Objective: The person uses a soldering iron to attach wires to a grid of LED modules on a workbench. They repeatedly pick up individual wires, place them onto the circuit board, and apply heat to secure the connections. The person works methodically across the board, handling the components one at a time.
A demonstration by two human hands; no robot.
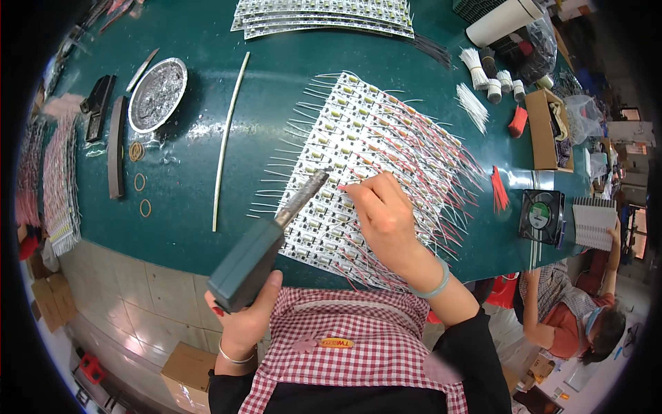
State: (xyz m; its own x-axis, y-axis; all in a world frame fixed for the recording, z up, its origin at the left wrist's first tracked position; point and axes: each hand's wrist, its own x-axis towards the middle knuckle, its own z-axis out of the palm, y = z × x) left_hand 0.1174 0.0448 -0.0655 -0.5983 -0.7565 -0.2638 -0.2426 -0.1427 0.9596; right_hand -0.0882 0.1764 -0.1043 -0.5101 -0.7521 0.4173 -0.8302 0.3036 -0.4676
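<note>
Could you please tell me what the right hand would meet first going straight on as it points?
The right hand would probably first meet the green tool's metal tip, though depth is unclear.

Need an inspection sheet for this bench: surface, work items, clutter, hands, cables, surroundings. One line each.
Surface: green table, glossy.
Work items: white circuit-board panel with small components; dark green gun-shaped tool, its metal tip over the panel, contact unclear.
Clutter: metal bowl, rubber bands, open cardboard box on the table.
Hands: left hand closed around the tool; right hand at the panel, fingertips near the tool's tip, grip on anything unclear.
Cables: red and white wires across the panel's right side; loose red wires farther right.
Surroundings: co-worker at right, tiled floor at left.
</note>
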